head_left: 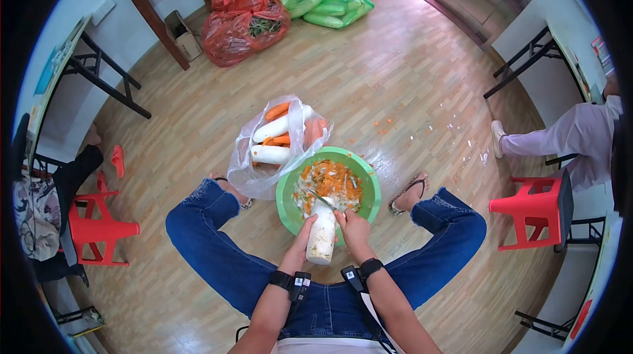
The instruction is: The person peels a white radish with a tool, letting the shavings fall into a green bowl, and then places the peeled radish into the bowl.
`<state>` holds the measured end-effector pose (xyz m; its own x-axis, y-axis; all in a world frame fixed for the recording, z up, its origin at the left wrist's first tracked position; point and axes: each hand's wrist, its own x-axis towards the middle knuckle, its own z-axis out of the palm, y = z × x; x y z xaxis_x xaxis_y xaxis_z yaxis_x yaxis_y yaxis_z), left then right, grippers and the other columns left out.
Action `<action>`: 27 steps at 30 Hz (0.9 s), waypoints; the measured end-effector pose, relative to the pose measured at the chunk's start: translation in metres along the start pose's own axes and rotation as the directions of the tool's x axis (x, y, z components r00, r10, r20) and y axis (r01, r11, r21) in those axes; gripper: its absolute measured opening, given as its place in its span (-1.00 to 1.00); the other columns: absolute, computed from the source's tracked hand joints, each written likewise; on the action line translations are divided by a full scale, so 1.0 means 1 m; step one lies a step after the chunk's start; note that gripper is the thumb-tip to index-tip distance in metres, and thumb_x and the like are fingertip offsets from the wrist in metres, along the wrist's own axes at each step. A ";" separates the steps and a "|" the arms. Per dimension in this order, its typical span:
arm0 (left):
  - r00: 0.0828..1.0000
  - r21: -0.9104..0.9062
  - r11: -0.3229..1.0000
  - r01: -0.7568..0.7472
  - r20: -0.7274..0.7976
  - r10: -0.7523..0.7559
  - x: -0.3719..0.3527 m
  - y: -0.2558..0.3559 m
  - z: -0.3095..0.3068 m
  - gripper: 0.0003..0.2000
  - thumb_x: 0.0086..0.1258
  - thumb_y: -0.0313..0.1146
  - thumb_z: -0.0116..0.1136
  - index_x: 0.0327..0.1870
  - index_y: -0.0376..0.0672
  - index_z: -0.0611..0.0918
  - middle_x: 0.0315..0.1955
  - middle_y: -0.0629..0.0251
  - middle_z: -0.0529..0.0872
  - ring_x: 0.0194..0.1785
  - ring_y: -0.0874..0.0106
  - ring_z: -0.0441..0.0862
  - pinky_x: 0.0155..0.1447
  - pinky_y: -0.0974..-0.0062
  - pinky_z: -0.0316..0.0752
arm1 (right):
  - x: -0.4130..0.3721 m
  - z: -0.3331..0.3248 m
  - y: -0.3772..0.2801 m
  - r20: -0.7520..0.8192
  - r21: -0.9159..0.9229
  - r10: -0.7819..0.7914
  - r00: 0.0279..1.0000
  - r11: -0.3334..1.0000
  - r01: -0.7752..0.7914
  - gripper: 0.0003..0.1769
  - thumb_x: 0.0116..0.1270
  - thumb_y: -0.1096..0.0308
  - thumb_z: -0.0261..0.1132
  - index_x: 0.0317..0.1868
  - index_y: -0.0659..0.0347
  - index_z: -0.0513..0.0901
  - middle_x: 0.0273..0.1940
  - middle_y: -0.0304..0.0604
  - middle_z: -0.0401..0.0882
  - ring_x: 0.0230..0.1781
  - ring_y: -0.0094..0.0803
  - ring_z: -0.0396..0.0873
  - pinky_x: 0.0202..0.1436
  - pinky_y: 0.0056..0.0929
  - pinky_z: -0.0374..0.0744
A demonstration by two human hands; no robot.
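My left hand [302, 235] is closed around the white radish [322, 238], which lies between my knees with its long axis pointing away from me and its far end over the rim of the green basin [370, 201]. My right hand [353, 227] is nearer that end and grips a peeler [321, 199] at the tip.

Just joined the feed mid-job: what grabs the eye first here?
The green basin of orange and white peelings, centre. Over it the left hand holds a white radish and the right hand a blade. Left of it, a clear bag of carrots and radishes.
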<state>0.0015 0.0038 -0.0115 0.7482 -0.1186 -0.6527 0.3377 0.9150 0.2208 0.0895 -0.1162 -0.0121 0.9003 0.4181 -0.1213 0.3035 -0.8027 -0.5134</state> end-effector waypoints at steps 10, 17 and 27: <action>0.998 -0.031 0.999 0.009 -0.070 -0.012 -0.008 0.002 0.011 -0.51 0.28 0.02 -0.16 0.01 -0.23 0.40 -0.35 0.13 0.61 -0.41 0.22 0.62 -0.35 0.33 0.58 | 0.000 0.005 0.006 -0.037 0.001 -0.025 0.999 1.000 0.025 -0.55 0.18 -0.08 0.09 -0.57 0.15 0.43 -0.70 -0.07 0.47 -0.67 -0.13 0.49 -0.63 -0.20 0.40; 0.999 -0.063 0.998 -0.006 -0.032 0.004 -0.007 0.000 0.005 -0.49 0.28 0.02 -0.17 0.04 -0.25 0.38 -0.32 0.09 0.61 -0.38 0.20 0.63 -0.35 0.34 0.58 | 0.000 0.010 0.012 -0.021 -0.014 -0.042 0.999 0.999 0.041 -0.55 0.19 -0.09 0.07 -0.53 0.15 0.44 -0.66 -0.07 0.49 -0.63 -0.13 0.51 -0.59 -0.18 0.40; 0.999 -0.088 0.996 -0.029 0.020 0.031 -0.010 0.006 0.006 -0.44 0.28 0.05 -0.24 0.06 -0.32 0.34 -0.31 -0.04 0.59 -0.38 0.20 0.63 -0.36 0.37 0.59 | 0.010 -0.002 0.019 -0.065 0.369 0.238 0.969 0.908 -0.198 -0.56 0.25 -0.04 0.01 -0.47 0.18 0.52 -0.59 0.06 0.51 -0.56 -0.03 0.50 -0.50 -0.10 0.40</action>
<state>-0.0003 0.0078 0.0008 0.7697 -0.0985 -0.6308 0.2648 0.9483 0.1750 0.1048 -0.1280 -0.0214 0.9648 0.1870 -0.1847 -0.0179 -0.6544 -0.7560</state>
